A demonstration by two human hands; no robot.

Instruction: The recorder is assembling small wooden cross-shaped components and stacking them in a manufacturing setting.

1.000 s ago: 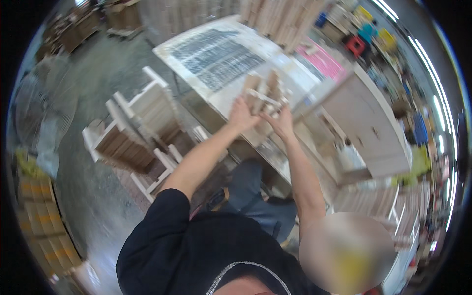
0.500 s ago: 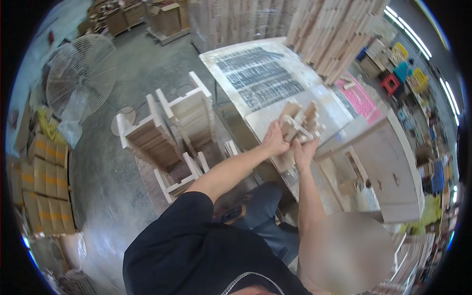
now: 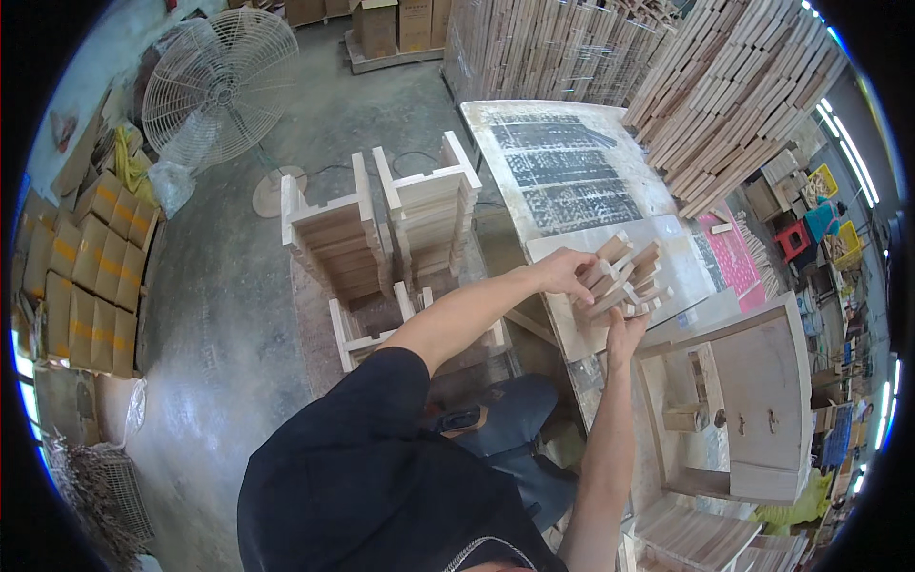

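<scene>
the pieces are between both hands, over the table's near part; whether they touch it, i cannot tell. the left hand is clamped on their left side, the right hand closed on their lower end. gathering them looks done; letting go is not, and how many remain to handle is unclear. left of the left hand stand two stacks; beyond both hands, tall sticks. right of the right hand, a casing stands near and could crowd that wrist.
</scene>
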